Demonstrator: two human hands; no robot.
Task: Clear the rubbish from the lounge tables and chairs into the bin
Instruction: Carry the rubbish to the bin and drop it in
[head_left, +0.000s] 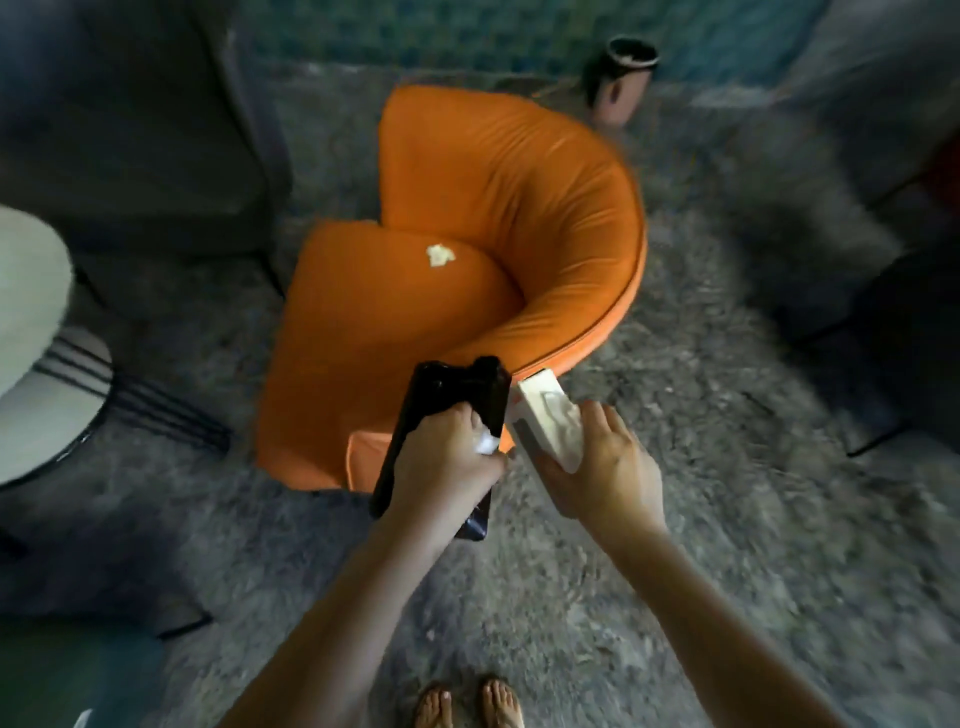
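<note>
An orange armchair stands in front of me with a crumpled white scrap of paper on its seat cushion. My left hand grips a black bag together with a small white scrap. Just to the right, my right hand holds a white carton with tissue showing at its top. Both hands hover over the chair's front corner. A dark round bin stands on the floor behind the chair.
A round white table with a dark rim sits at the left edge. Dark grey seats stand at the far left and right. Grey carpet surrounds the chair. My feet show at the bottom.
</note>
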